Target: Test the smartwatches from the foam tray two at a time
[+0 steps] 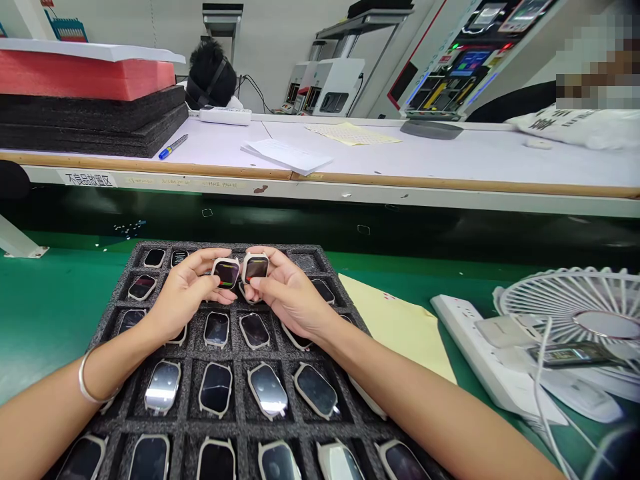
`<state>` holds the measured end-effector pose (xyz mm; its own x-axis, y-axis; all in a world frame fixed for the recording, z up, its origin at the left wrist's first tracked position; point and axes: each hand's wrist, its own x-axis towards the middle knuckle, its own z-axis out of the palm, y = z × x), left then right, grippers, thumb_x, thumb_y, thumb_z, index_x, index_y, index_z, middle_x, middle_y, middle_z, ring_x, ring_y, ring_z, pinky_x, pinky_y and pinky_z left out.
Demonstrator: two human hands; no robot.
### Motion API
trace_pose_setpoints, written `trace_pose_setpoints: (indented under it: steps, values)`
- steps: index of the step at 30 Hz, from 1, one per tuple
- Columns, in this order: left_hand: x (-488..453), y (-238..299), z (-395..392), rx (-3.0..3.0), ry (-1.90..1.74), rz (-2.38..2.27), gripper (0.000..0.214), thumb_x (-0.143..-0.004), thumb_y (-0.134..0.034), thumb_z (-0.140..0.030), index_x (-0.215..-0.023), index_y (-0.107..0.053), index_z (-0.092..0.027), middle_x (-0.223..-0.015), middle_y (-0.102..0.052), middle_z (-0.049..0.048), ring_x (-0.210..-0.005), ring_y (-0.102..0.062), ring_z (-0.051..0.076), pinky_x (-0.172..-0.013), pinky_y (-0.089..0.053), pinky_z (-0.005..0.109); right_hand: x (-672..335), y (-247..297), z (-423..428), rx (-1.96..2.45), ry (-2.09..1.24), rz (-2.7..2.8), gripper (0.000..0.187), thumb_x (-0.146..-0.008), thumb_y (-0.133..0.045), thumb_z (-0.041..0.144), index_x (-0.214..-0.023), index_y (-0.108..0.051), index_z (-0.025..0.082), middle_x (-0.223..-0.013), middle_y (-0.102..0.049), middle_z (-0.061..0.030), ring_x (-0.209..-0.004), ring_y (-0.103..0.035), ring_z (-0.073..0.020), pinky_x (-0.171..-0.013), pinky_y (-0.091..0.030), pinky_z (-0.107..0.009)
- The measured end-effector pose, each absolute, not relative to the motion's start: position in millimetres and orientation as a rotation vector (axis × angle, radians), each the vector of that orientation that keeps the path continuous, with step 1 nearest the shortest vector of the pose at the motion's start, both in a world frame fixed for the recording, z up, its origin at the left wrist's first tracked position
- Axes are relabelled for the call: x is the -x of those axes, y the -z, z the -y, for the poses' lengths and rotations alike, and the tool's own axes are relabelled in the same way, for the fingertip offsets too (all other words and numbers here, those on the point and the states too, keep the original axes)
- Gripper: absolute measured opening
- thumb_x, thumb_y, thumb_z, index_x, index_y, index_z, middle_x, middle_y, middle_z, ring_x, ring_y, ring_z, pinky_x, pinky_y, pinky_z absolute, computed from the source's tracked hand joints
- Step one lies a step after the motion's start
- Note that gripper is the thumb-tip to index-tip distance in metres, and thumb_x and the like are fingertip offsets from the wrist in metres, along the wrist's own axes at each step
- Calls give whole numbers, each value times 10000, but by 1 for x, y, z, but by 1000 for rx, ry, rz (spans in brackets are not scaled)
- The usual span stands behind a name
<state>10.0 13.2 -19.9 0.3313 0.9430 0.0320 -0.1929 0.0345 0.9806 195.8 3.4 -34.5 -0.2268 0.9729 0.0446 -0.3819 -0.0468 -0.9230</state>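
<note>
Likely screen-viewing, mid-frame: left hand (190, 291) clamped on lit watch (228, 271), right hand (289, 291) on second watch (258, 267), above tray (188, 390); next move needs steady grips.

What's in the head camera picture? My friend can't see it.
A person's left hand and right hand each hold a strapless watch, screen lit, over a dark foam tray of more watches. A white fan is on the right.

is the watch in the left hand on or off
On: the watch in the left hand shows a lit green strip low on its screen.
</note>
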Motion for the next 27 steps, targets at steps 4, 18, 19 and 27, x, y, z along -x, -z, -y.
trace_pose_setpoints:
  steps: [4,18,19,27]
  values:
    - [-10,21,-15,-1167,-1052,-831,382,-735,-652,-211,-1115,-623,-180,-927,-710,18,-645,-732,168,-661,-623,305,-196,34,-7,758,-1588,1036,327,-766,-723,256,-1066,-595,232,-840,-645,21,-615,-616,-102,-613,-471,-262]
    - [-18,-72,-25,-1407,-1225,-667,515,-682,-644,-110,-1187,-567,-180,-858,-677,3,-627,-703,122,-661,-589,267,-204,-58,-26,539,-1441,1248,220,-859,-611,364,-1025,-586,221,-730,-672,2,-572,-668,-146,-520,-478,-256]
    - [-21,-82,-26,-1446,-1263,-638,543,-676,-646,-100,-1204,-552,-182,-864,-675,2,-638,-700,115,-672,-587,262,-205,-70,-28,507,-1412,1281,226,-861,-601,371,-1027,-578,219,-729,-671,1,-577,-665,-147,-525,-477,-258]
    - [-39,-135,-34,-1636,-1568,-463,610,-611,-722,-101,-1191,-553,-185,-850,-657,-21,-660,-661,94,-711,-586,257,-211,-139,-29,403,-1100,1529,467,-657,-687,162,-1092,-539,247,-860,-664,38,-658,-644,-125,-665,-518,-299]
